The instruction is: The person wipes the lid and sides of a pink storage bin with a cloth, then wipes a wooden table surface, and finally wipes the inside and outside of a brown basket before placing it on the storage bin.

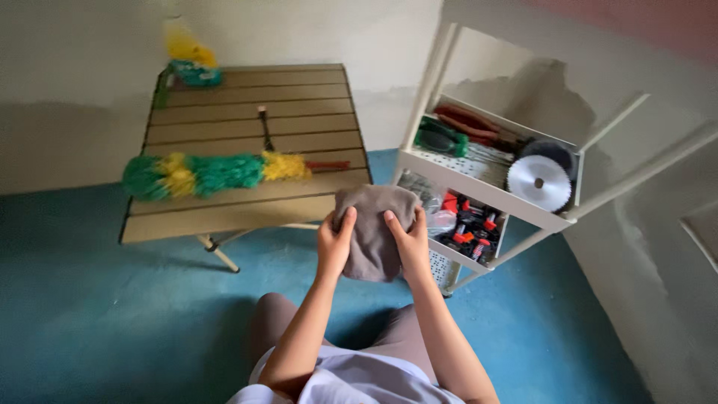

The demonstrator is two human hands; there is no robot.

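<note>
Both my hands hold a grey-brown cloth (374,224) up in front of me, above my knees. My left hand (334,247) grips its left edge with the thumb on top. My right hand (407,243) grips the right edge the same way. The cloth is bunched and hangs just off the near right corner of a low wooden slatted table (247,202). On that table lies a fluffy green and yellow duster (206,173) with a red handle.
A white tiered cart (486,194) stands at the right, holding a circular saw blade (538,183), pliers, a green tool and several small red and black parts. A yellow and teal item (191,63) sits at the table's far left corner. The floor is blue.
</note>
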